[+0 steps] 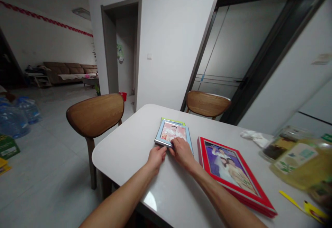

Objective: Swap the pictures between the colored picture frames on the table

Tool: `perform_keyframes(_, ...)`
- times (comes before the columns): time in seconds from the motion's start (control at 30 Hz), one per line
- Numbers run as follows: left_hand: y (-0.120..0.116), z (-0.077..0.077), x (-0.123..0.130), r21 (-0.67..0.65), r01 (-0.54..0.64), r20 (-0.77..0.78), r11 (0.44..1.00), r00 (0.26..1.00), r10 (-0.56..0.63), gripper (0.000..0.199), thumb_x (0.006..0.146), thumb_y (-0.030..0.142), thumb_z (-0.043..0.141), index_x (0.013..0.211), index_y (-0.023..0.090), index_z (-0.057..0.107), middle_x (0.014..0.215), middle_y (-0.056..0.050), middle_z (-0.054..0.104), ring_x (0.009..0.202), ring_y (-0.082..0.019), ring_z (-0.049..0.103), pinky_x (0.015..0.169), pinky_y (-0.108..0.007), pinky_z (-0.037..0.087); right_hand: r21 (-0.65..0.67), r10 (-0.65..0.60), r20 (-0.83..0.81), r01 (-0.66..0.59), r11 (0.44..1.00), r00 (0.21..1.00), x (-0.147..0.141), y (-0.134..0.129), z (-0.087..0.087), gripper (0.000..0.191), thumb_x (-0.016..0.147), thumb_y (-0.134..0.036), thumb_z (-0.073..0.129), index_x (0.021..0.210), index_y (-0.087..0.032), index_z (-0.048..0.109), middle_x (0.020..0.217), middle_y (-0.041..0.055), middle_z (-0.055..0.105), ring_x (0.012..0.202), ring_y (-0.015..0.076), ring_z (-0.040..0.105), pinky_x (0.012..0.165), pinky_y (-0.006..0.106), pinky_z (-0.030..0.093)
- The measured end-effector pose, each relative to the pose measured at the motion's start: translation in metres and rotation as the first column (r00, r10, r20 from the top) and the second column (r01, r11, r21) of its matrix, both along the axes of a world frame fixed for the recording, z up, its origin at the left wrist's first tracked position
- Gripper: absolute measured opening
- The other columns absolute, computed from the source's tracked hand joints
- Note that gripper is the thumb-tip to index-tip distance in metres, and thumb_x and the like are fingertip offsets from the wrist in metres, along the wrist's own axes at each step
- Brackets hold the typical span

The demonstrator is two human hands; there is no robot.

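Observation:
A light-blue picture frame (187,138) lies on the white table (124,145), partly over a green-edged frame (178,121) behind it. My left hand (157,156) is at the blue frame's near edge, its fingers closed on that edge. My right hand (181,149) rests over the near right part of the same frame, thumb on top and fingers curled round the edge. To the right, a red picture frame (233,171) holding a wedding photo lies on what looks like another red frame, beneath my right forearm's far side.
Wooden chairs stand at the table's left (97,114) and far side (207,103). A crumpled white tissue (255,138), a jar with dark contents (280,143), a large bottle of yellow liquid (298,164) and a yellow item (315,211) are on the right.

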State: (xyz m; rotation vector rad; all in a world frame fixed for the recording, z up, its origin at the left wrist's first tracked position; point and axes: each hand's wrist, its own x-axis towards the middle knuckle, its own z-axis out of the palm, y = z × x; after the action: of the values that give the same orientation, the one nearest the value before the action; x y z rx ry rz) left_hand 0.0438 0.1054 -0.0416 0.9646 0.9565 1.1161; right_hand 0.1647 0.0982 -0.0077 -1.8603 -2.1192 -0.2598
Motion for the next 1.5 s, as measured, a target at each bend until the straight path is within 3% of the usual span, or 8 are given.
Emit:
perform_keyframes(0.23, -0.023, 0.019, -0.001, 0.100, -0.152, 0.123, 0.983, 0.983, 0.140, 0.028, 0.071, 0.031, 0.053, 0.093, 0.014, 0.053, 0.090, -0.006, 0.062, 0.083, -0.018, 0.059, 0.071, -0.027, 0.046, 0.046, 0.135, -0.440, -0.128, 0.991, 0.888, -0.010, -0.042, 0.002, 0.030, 0.070, -0.032, 0.050, 0.095, -0.015, 0.053, 0.113, 0.0125, 0.051, 0.106, 0.0233, 0.044, 0.088, 0.037, 0.033)
perform_keyframes(0.4, -0.050, 0.050, -0.025, 0.343, -0.135, -0.023, 0.930, 0.988, 0.152, 0.021, 0.070, 0.021, 0.055, 0.090, 0.015, 0.058, 0.087, -0.002, 0.064, 0.083, -0.017, 0.057, 0.078, -0.026, 0.044, -0.121, -0.121, -0.907, 0.024, 0.992, 0.404, -0.011, -0.055, 0.029, 0.054, 0.074, -0.047, 0.039, 0.120, -0.019, 0.038, 0.123, 0.0110, 0.045, 0.108, 0.0213, 0.045, 0.081, 0.034, 0.041)
perform_keyframes(0.47, -0.065, 0.063, -0.034, 0.568, 0.013, -0.223, 0.823, 0.965, 0.139, 0.025, 0.073, 0.018, 0.052, 0.098, 0.016, 0.056, 0.091, -0.002, 0.064, 0.084, -0.017, 0.058, 0.079, -0.026, 0.044, -0.124, -0.123, -0.985, 0.003, 0.992, 0.120, -0.012, -0.064, 0.043, 0.052, 0.074, -0.049, 0.039, 0.120, -0.023, 0.037, 0.121, 0.0082, 0.046, 0.105, 0.0199, 0.048, 0.074, 0.031, 0.044)
perform_keyframes(0.53, -0.079, 0.070, -0.040, 0.763, 0.214, -0.395, 0.610, 0.902, 0.178, 0.033, 0.075, 0.015, 0.048, 0.108, 0.014, 0.050, 0.104, -0.006, 0.060, 0.094, -0.018, 0.055, 0.085, -0.029, 0.043, -0.077, -0.085, -0.991, -0.073, 0.994, -0.108, -0.012, -0.075, 0.052, 0.048, 0.073, -0.049, 0.042, 0.115, -0.025, 0.041, 0.112, 0.0060, 0.054, 0.097, 0.0188, 0.054, 0.068, 0.029, 0.046)
perform_keyframes(0.67, -0.102, 0.064, -0.042, 0.819, 0.508, -0.572, 0.266, 0.758, 0.312, 0.036, 0.077, 0.014, 0.042, 0.113, 0.009, 0.045, 0.117, -0.012, 0.051, 0.110, -0.020, 0.045, 0.094, -0.034, 0.036, -0.094, -0.159, -0.938, -0.216, 0.972, -0.308, -0.008, -0.094, 0.048, 0.041, 0.069, -0.039, 0.052, 0.105, -0.019, 0.050, 0.089, 0.0049, 0.064, 0.075, 0.0178, 0.061, 0.060, 0.028, 0.048)
perform_keyframes(0.83, -0.117, 0.036, -0.034, 0.692, 0.682, -0.712, 0.236, 0.590, 0.380, 0.031, 0.083, 0.022, 0.038, 0.112, 0.014, 0.045, 0.117, -0.007, 0.052, 0.110, -0.017, 0.045, 0.095, -0.033, 0.036, -0.203, -0.254, -0.953, -0.276, 0.940, -0.166, 0.001, -0.106, 0.026, 0.047, 0.065, -0.026, 0.057, 0.110, -0.016, 0.047, 0.076, 0.0033, 0.066, 0.064, 0.0164, 0.061, 0.059, 0.027, 0.047)
perform_keyframes(1.17, -0.117, -0.002, -0.027, 0.600, 0.776, -0.772, 0.198, 0.496, 0.397, 0.028, 0.087, 0.021, 0.032, 0.110, 0.013, 0.047, 0.116, -0.007, 0.053, 0.113, -0.017, 0.042, 0.098, -0.028, 0.030, -0.339, -0.297, -0.640, 0.086, 0.937, 0.708, 0.024, -0.098, -0.014, 0.060, 0.064, -0.028, 0.050, 0.118, -0.004, 0.041, 0.088, 0.0120, 0.064, 0.073, 0.0189, 0.060, 0.068, 0.029, 0.044)
perform_keyframes(1.5, -0.106, 0.022, -0.040, 0.388, 0.846, -0.922, 0.366, 0.360, 0.144, 0.039, 0.075, 0.032, 0.054, 0.109, 0.014, 0.047, 0.119, -0.010, 0.049, 0.113, -0.022, 0.041, 0.096, -0.037, 0.030, -0.331, -0.204, -0.143, 0.147, 0.932, 0.969, 0.013, -0.099, -0.004, 0.028, 0.071, -0.025, 0.045, 0.091, -0.011, 0.058, 0.080, 0.0131, 0.063, 0.072, 0.0206, 0.058, 0.062, 0.026, 0.039)
